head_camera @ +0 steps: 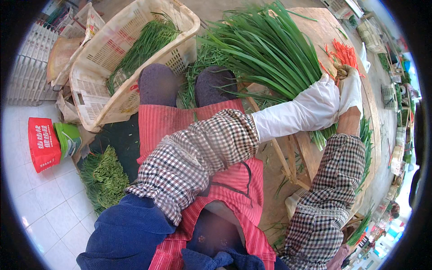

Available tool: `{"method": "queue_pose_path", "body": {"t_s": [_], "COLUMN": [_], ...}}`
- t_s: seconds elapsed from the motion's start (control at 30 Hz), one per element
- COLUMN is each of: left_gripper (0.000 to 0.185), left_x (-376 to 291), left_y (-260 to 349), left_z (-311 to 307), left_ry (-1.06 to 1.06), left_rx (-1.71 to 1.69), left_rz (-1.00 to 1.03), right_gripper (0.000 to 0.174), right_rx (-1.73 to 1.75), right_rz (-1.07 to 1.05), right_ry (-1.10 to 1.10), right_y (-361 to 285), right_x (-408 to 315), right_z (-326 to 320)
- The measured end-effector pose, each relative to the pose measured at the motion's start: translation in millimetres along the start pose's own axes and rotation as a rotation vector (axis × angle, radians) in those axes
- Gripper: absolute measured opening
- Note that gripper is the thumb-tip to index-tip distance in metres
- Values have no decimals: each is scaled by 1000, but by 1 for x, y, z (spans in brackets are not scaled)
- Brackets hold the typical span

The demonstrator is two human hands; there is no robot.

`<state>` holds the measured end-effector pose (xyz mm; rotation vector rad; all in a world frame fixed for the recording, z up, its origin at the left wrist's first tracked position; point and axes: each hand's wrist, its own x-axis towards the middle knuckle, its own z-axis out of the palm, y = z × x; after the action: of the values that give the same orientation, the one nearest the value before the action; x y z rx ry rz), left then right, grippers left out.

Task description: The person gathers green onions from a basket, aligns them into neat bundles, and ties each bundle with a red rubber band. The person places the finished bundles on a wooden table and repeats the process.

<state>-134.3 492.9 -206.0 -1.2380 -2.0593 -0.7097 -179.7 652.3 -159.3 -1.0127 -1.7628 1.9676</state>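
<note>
Both my hands are at the right, over a wooden table (324,23), close beside a large bunch of long green leaves, like Chinese chives (270,57). My left hand (327,81), in a white sleeve-like covering, lies against the bunch's right end; its fingers are mostly hidden. My right hand (344,72), in a dirty glove with a white cuff, is bent at the fingers beside a pile of red ties (346,54). A red strand shows between the hands and the leaves. Whether the right fingers pinch it cannot be told. White stem ends (318,140) show below my left forearm.
A white plastic crate (101,114) with greens (145,44) stands beyond my knees. Tied green bunches (108,179) lie at the lower left, near a green bucket (67,138) and a red bag (44,143). More greens (364,148) lie on the table beyond my right forearm.
</note>
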Motion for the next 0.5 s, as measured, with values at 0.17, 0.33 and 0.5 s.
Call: {"method": "queue_pose_path", "body": {"t_s": [0.17,0.33,0.5], "left_gripper": [30,29,30], "left_x": [-3,-3,1], "left_y": [0,0,2], "left_z": [2,-3,-13], "left_ry": [19,68,17], "left_rx": [-24,-32,-75], "left_rz": [14,19,-23], "right_gripper": [11,26,20], "right_rx": [-3,-23,-312], "right_rz": [-39,132,-369], "right_ry": [-21,-12,-149], "right_y": [13,10,8], "right_x": [29,31,-18], "right_z": [-14,-4,9]}}
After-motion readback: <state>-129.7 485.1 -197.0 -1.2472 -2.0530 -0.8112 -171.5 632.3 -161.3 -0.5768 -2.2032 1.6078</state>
